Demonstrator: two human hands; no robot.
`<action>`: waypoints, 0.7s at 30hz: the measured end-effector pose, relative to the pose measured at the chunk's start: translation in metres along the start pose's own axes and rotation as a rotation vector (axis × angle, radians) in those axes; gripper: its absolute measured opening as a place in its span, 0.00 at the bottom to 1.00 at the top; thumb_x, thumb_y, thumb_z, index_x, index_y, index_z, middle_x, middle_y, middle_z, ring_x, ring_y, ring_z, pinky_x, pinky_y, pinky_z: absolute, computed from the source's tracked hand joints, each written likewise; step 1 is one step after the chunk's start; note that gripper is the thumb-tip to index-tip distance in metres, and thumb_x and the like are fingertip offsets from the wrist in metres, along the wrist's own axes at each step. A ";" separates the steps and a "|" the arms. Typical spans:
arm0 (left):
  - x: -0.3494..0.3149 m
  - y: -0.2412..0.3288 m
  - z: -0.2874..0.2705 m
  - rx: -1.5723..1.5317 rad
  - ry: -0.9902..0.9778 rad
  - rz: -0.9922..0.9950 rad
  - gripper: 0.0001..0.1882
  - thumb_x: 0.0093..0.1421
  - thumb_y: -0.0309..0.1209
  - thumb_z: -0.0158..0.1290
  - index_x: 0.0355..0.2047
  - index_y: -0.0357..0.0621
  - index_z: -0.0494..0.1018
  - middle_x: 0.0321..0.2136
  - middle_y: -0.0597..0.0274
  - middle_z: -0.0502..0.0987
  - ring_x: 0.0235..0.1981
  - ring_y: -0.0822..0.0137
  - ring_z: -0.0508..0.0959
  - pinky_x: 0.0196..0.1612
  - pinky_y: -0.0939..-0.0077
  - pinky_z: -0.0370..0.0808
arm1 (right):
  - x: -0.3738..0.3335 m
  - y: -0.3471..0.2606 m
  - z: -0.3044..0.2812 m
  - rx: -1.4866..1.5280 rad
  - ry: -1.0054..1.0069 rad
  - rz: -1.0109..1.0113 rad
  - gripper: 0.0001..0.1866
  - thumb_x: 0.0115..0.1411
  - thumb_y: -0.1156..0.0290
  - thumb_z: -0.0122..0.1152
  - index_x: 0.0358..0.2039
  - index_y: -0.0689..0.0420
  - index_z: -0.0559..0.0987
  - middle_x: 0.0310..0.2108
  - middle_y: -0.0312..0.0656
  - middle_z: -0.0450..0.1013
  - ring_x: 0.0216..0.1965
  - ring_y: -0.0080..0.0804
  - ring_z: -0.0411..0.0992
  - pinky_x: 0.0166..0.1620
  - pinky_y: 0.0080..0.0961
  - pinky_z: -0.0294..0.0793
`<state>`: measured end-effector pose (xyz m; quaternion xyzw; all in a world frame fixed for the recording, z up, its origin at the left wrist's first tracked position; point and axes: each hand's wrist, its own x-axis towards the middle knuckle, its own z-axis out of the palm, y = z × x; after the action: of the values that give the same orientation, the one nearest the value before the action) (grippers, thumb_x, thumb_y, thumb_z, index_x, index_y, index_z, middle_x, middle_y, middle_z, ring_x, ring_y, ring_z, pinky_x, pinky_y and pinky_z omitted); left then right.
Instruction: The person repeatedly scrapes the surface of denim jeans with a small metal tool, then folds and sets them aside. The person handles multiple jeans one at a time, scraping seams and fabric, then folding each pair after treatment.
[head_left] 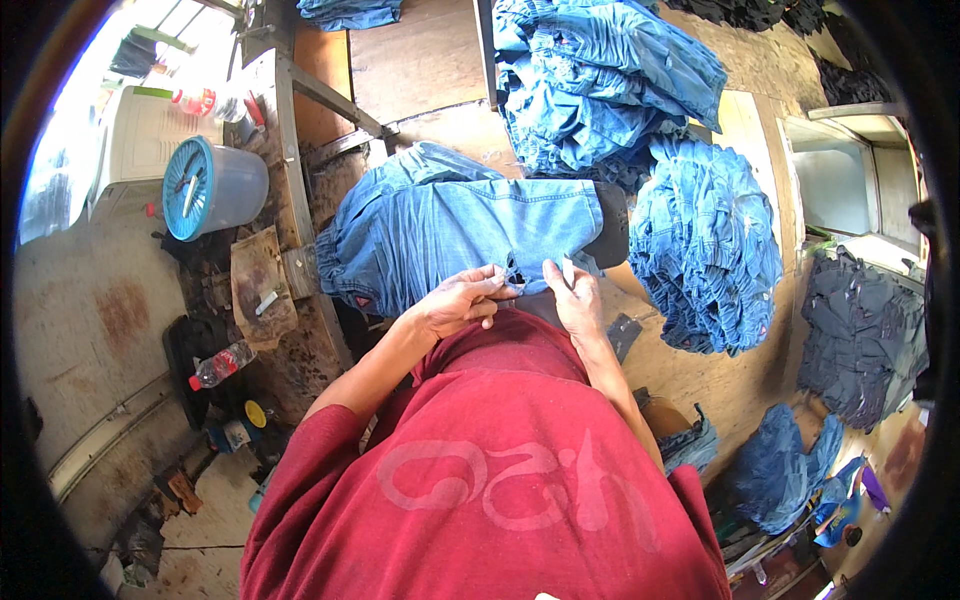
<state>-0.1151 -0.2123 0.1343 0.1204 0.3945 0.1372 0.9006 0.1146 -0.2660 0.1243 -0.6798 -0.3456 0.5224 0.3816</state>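
A: What do the hands have hold of?

B: The bare left hand [465, 300] seems pinched on the near edge of a light-blue denim garment [440, 235], beside a small dark gap [514, 272] in the cloth. The bare right hand [580, 305] has thumb and forefinger closed on a small, white, flat-looking object [568, 270]. What it is, I can't make out.

A: Is the right hand on the denim too?

B: It's right at the edge; contact I can't tell.

A: And how does the garment lie?

B: Just beyond the dark-red cloth shirt [500, 420], bunched at the left and flatter to the right, where a dark, flat, round-cornered board [612, 225] shows past its end.

A: What could go wrong there?

B: A hard tug from the left could pucker the edge or widen that gap, since the cloth is gathered unevenly. The white object is tiny, so a slack pinch might lose it in the folds.

A: Further out?

B: A rounded heap of crumpled blue denim [705, 245] sits close on the right, with a tall, layered blue denim pile [605, 85] beyond. If the garment slid rightward off the board, it could get mixed into that nearer heap.
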 end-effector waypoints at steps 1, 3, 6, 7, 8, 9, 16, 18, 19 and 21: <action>0.000 0.000 0.000 -0.001 0.008 -0.010 0.08 0.80 0.38 0.48 0.45 0.49 0.68 0.40 0.63 0.80 0.18 0.83 0.64 0.29 0.75 0.80 | -0.001 -0.005 -0.001 -0.095 -0.005 0.013 0.21 0.73 0.56 0.65 0.30 0.62 0.80 0.21 0.36 0.69 0.27 0.19 0.63 0.32 0.31 0.65; 0.002 -0.002 0.003 0.070 0.016 0.014 0.09 0.80 0.39 0.49 0.46 0.49 0.68 0.39 0.64 0.79 0.19 0.82 0.65 0.29 0.75 0.80 | -0.005 -0.016 -0.004 -0.281 0.007 0.065 0.18 0.72 0.58 0.66 0.32 0.61 0.81 0.22 0.34 0.70 0.27 0.18 0.64 0.33 0.28 0.66; 0.002 -0.007 0.012 0.229 0.059 0.102 0.10 0.80 0.40 0.48 0.47 0.47 0.68 0.38 0.65 0.78 0.22 0.80 0.70 0.30 0.74 0.81 | -0.019 -0.032 -0.004 -0.268 0.145 -0.164 0.16 0.71 0.60 0.69 0.33 0.62 0.83 0.21 0.37 0.74 0.26 0.17 0.68 0.29 0.28 0.68; 0.002 -0.008 0.015 0.246 0.096 0.121 0.11 0.80 0.40 0.48 0.47 0.47 0.68 0.37 0.66 0.77 0.24 0.79 0.72 0.30 0.74 0.82 | -0.019 -0.035 -0.001 -0.132 0.089 -0.191 0.13 0.70 0.63 0.70 0.36 0.61 0.85 0.22 0.36 0.74 0.26 0.17 0.66 0.29 0.26 0.68; 0.002 -0.008 0.018 0.265 0.102 0.148 0.12 0.80 0.41 0.48 0.47 0.46 0.68 0.37 0.66 0.77 0.26 0.78 0.74 0.30 0.74 0.82 | -0.020 -0.038 -0.001 -0.143 0.025 -0.167 0.13 0.69 0.63 0.70 0.37 0.62 0.85 0.22 0.36 0.74 0.26 0.18 0.66 0.29 0.26 0.68; 0.002 -0.007 0.020 0.300 0.117 0.154 0.12 0.80 0.41 0.48 0.48 0.45 0.68 0.37 0.66 0.77 0.29 0.77 0.76 0.30 0.75 0.82 | -0.020 -0.039 0.001 -0.144 -0.057 -0.126 0.13 0.69 0.64 0.69 0.38 0.62 0.85 0.22 0.37 0.74 0.25 0.19 0.66 0.29 0.27 0.69; 0.003 -0.009 0.025 0.524 0.171 0.209 0.15 0.81 0.42 0.46 0.49 0.41 0.68 0.36 0.64 0.77 0.31 0.75 0.78 0.28 0.76 0.82 | -0.016 -0.022 0.010 -0.176 -0.186 -0.092 0.13 0.73 0.64 0.63 0.41 0.62 0.83 0.23 0.41 0.72 0.25 0.22 0.65 0.32 0.29 0.69; 0.005 -0.012 0.022 0.531 0.186 0.218 0.16 0.81 0.42 0.46 0.49 0.41 0.68 0.35 0.64 0.77 0.29 0.75 0.78 0.28 0.75 0.82 | -0.015 -0.017 0.011 -0.134 -0.184 -0.110 0.13 0.73 0.64 0.62 0.43 0.62 0.83 0.24 0.42 0.73 0.27 0.23 0.66 0.33 0.30 0.70; 0.006 -0.013 0.021 0.513 0.190 0.215 0.16 0.81 0.42 0.46 0.49 0.40 0.68 0.35 0.64 0.77 0.29 0.75 0.78 0.28 0.75 0.82 | -0.015 -0.016 0.010 -0.108 -0.175 -0.133 0.13 0.74 0.64 0.62 0.43 0.62 0.82 0.25 0.42 0.73 0.27 0.23 0.67 0.34 0.30 0.70; 0.007 -0.015 0.018 0.424 0.181 0.183 0.16 0.81 0.42 0.46 0.49 0.40 0.67 0.35 0.63 0.77 0.29 0.74 0.78 0.28 0.74 0.82 | -0.015 -0.016 0.008 -0.082 -0.192 -0.117 0.12 0.74 0.64 0.61 0.44 0.62 0.82 0.26 0.44 0.74 0.29 0.23 0.68 0.35 0.30 0.71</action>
<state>-0.0954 -0.2261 0.1367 0.3291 0.4808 0.1427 0.8001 0.1022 -0.2700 0.1436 -0.6206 -0.4407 0.5472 0.3482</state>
